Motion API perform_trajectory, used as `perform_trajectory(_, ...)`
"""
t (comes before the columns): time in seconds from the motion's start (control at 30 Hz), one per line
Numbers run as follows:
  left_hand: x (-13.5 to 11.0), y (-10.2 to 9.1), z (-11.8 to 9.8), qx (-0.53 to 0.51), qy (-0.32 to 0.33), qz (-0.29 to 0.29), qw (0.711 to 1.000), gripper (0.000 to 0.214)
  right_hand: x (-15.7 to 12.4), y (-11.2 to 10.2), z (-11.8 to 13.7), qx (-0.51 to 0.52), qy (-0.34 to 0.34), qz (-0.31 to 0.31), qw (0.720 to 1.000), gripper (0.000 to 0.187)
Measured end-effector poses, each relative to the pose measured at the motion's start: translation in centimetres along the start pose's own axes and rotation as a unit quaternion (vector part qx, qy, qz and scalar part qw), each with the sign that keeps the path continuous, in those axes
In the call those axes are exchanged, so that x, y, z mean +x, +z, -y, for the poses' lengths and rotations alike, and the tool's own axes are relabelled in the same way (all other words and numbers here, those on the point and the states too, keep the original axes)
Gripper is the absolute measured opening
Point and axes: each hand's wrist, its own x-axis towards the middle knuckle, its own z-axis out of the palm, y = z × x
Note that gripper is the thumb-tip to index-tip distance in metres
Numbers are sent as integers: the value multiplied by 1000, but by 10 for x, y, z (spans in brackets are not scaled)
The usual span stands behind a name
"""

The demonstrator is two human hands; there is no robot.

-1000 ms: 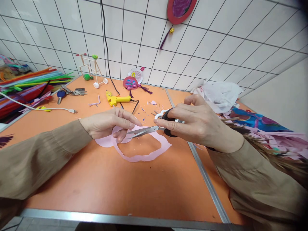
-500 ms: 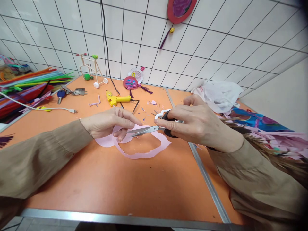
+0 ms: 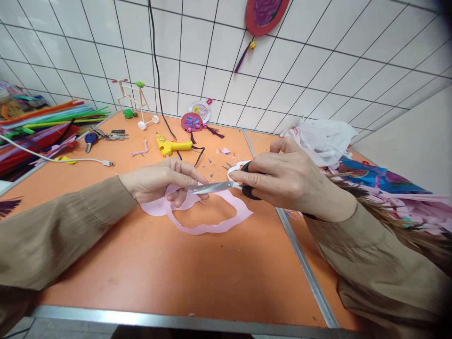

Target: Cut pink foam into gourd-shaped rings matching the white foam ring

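My right hand (image 3: 286,181) is closed round the black handles of a pair of scissors (image 3: 214,187). Their blades point left and lie together, the tips close to the fingers of my left hand (image 3: 165,181). That hand pinches pink paper (image 3: 212,229), cut into a large open loop with a ragged inner edge. A rounded pink part (image 3: 154,208) lies under the left fingers; whether it joins the loop I cannot tell. Behind the scissors, by my right fingers, shows a curved white strip (image 3: 235,169); what it belongs to is unclear.
A yellow glue gun (image 3: 173,145) lies behind my left hand, among small paper scraps (image 3: 224,151). Keys (image 3: 106,134), a white cable (image 3: 81,159) and coloured pipe cleaners (image 3: 45,125) lie left. A stick model (image 3: 136,103) stands near the tiled wall. A white plastic bag (image 3: 318,139) sits right.
The scissor blades, slightly apart before, have come together. The paper loop has shifted a very little. Both hands stay nearly in place.
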Motion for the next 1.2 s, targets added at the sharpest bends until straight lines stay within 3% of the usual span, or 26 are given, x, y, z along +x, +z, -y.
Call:
perform_trajectory(0.07, 1, -1, 0, -2, -7, -11, 1000, 12, 1, -1, -1, 74, 84, -49, 993, 17)
perform_trajectory(0.13, 2, 0, 1, -2, -16, -23, 1000, 12, 3, -1, 0, 221, 208, -93, 948, 24)
perform_trajectory(0.2, 4, 2, 3, 3, -14, -25, 1000, 13, 5, 2, 6, 405, 319, -88, 852, 36)
perform_trajectory(0.27, 6, 6, 4, 14, -6, -24, 1000, 11, 9, 8, 15, 539, 375, -34, 753, 44)
perform_trajectory(0.3, 6, 9, 5, 23, -3, -26, 999, 10, 10, 12, 20, 574, 389, -2, 721, 46)
perform_trajectory(0.37, 7, 14, 5, 48, -2, -36, 998, 7, 13, 20, 30, 619, 386, 40, 683, 43)
perform_trajectory(0.47, 7, 18, 6, 82, -6, -53, 995, 6, 15, 27, 39, 644, 389, 75, 654, 38)
perform_trajectory(0.6, 5, 15, 7, 87, -11, -49, 995, 12, 15, 26, 42, 663, 415, 71, 619, 40)
perform_trajectory(0.77, 5, 9, 7, 65, -14, -49, 997, 25, 14, 27, 41, 671, 422, 42, 608, 39)
perform_trajectory(0.9, 6, 14, 4, 144, 23, -62, 987, 16, 17, 30, 46, 685, 427, 37, 589, 42)
perform_trajectory(1.0, 6, 19, 3, 197, 12, -57, 979, 16, 18, 30, 51, 695, 427, 37, 577, 44)
perform_trajectory(1.2, 6, 15, -1, 160, -8, -42, 986, 16, 17, 30, 49, 700, 426, 62, 569, 48)
